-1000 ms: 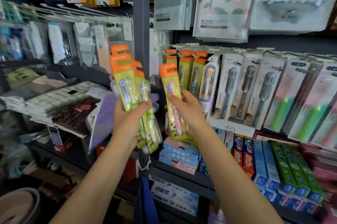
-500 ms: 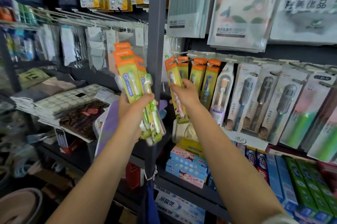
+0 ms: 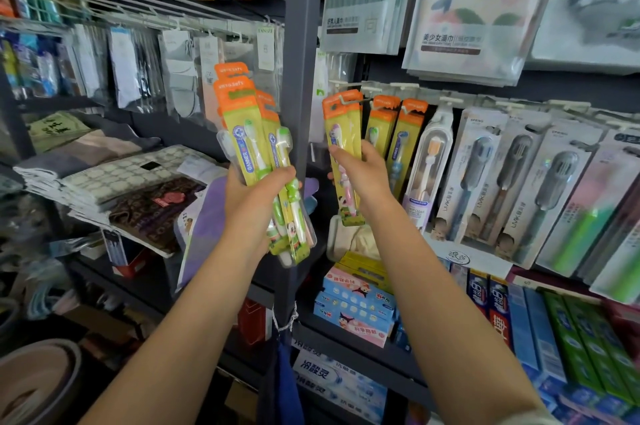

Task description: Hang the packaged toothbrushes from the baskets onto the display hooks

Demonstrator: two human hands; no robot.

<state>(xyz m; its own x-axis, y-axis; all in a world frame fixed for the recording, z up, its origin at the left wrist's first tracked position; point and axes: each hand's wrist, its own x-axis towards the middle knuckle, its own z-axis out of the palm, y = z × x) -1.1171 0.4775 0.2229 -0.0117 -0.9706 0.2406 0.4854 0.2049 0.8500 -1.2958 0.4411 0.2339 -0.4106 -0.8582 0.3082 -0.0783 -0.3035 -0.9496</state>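
Pink toothbrush pack [image 3: 341, 161] hangs upright at white hook [image 3: 349, 101].

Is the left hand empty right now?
No, the left hand grips a bundle of orange-topped toothbrush packs, fingers wrapped around their middle.

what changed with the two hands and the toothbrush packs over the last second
The right hand carried its single pink toothbrush pack up and toward the rack; the pack's orange top now sits at the leftmost display hook, whether threaded on is unclear. Its grip on the pack is unchanged. The left hand holds the same bundle of packs beside the grey post as before.
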